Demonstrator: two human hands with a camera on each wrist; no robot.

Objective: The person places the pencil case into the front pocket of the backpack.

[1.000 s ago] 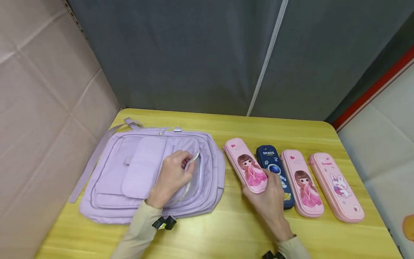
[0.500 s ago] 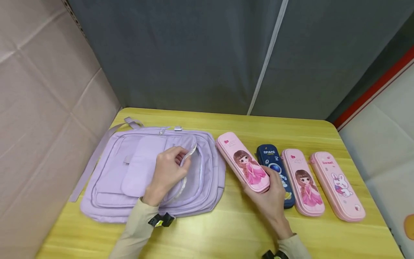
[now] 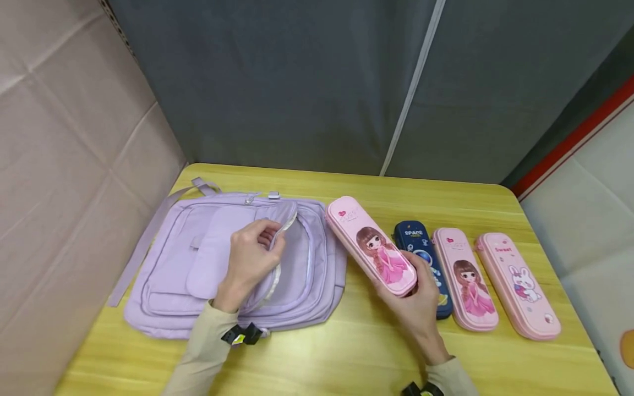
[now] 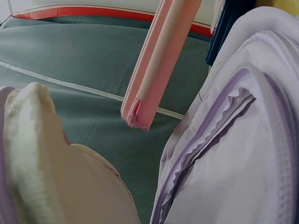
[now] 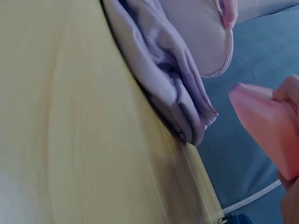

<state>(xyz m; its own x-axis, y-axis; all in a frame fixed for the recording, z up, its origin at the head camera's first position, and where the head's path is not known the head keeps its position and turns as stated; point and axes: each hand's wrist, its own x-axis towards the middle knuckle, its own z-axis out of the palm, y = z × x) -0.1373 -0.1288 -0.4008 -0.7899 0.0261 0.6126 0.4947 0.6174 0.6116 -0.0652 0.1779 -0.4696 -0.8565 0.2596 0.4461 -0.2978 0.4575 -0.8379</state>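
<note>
A lilac backpack point(image 3: 198, 264) lies flat on the yellow wooden table point(image 3: 346, 352). My left hand point(image 3: 252, 256) pinches the zipped edge of its front pocket point(image 3: 289, 223) and holds it lifted open. My right hand point(image 3: 413, 297) grips the near end of a pink pencil case point(image 3: 370, 245) with a girl picture, raised off the table and angled toward the backpack. The left wrist view shows that pink case point(image 4: 156, 65) beside the lilac pocket opening point(image 4: 224, 140). In the right wrist view the case end point(image 5: 268, 121) hangs near the backpack's edge point(image 5: 173, 93).
Three more pencil cases lie side by side on the right: a navy space one point(image 3: 421, 253), a pink girl one point(image 3: 465, 280) and a pink rabbit one point(image 3: 517, 286). Cardboard point(image 3: 74, 165) walls the left; a grey curtain point(image 3: 322, 82) stands behind.
My right hand has lifted the pink girl case off the table and carried it left toward the backpack. My left hand has raised the pocket edge a little higher.
</note>
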